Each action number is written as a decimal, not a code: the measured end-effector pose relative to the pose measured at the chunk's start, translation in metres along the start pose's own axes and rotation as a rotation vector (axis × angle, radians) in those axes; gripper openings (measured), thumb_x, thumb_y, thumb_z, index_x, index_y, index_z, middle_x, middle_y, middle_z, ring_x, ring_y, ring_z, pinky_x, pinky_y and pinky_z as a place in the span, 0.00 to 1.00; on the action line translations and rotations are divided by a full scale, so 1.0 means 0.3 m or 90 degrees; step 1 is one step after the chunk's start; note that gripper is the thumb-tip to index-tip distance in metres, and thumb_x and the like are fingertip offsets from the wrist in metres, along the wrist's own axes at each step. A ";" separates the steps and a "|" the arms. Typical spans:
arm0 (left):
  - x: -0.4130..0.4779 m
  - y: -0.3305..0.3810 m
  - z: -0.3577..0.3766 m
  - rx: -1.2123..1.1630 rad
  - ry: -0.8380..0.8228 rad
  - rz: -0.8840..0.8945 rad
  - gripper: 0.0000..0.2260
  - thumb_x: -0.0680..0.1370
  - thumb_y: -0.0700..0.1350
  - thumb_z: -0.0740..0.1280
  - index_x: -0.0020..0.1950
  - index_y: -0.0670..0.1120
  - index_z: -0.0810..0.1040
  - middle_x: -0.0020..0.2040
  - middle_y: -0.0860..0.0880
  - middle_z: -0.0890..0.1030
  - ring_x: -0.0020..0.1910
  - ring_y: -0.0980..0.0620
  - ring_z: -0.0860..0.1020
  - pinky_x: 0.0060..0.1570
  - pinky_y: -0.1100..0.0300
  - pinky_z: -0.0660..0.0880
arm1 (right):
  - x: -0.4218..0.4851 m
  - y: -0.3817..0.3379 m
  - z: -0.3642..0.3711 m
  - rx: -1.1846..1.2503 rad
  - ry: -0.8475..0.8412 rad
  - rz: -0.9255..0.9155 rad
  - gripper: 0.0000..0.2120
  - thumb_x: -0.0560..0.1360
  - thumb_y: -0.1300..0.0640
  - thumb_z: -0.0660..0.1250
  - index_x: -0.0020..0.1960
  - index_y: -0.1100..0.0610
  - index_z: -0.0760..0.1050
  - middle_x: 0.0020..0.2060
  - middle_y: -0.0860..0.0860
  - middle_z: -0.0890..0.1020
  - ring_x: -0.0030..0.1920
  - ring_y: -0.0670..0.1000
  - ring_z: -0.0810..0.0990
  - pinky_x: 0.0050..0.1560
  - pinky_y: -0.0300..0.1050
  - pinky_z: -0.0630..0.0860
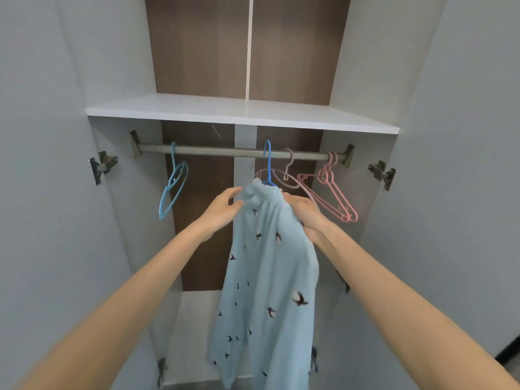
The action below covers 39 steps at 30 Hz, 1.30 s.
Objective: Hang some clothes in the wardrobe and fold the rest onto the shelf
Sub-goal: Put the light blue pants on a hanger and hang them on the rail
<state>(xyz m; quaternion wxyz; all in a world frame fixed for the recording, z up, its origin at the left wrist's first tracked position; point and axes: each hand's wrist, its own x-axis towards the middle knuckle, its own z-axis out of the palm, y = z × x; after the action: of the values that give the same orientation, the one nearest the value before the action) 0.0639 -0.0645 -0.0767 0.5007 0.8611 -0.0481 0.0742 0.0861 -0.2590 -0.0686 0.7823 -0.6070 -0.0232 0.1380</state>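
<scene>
Pale blue bird-print garment (264,277) on blue hanger (268,164), hooked over rail (225,151) at 12 o'clock. Left hand (222,211) loosely spread, fingertips touching gathered top at 9 o'clock; right hand (305,213) clutching fabric at 3 o'clock. Pink hangers (337,192) just beside.

Two bare forearms, no sleeves showing anywhere along them. The left hand (222,211) and right hand (305,213) wear no gloves, rings, watches or bracelets that can be seen.
</scene>
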 end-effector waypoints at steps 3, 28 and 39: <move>0.047 -0.041 0.016 0.005 -0.012 -0.015 0.21 0.82 0.44 0.58 0.75 0.48 0.61 0.75 0.48 0.63 0.73 0.50 0.62 0.70 0.47 0.65 | 0.130 -0.001 0.001 0.027 -0.020 0.015 0.12 0.78 0.56 0.66 0.56 0.62 0.79 0.50 0.57 0.82 0.49 0.56 0.81 0.63 0.52 0.74; 0.497 -0.406 0.159 0.046 -0.335 -0.109 0.46 0.58 0.70 0.74 0.72 0.55 0.64 0.68 0.55 0.72 0.64 0.54 0.73 0.63 0.49 0.74 | 0.789 0.140 -0.028 -0.059 0.033 0.139 0.16 0.82 0.58 0.57 0.69 0.58 0.70 0.64 0.59 0.76 0.61 0.58 0.77 0.49 0.50 0.80; 0.472 -0.503 0.296 0.010 -0.358 -0.137 0.40 0.68 0.63 0.72 0.75 0.58 0.59 0.69 0.55 0.69 0.68 0.54 0.69 0.69 0.52 0.67 | 0.792 0.194 -0.075 -0.178 0.028 0.121 0.16 0.79 0.61 0.63 0.67 0.58 0.72 0.61 0.57 0.79 0.60 0.57 0.78 0.52 0.47 0.78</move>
<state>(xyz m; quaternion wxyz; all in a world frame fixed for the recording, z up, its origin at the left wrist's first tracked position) 0.2339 -0.0684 -0.2241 0.4660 0.8518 -0.0926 -0.2207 0.3081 -0.2091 -0.1615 0.6740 -0.7121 0.0328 0.1935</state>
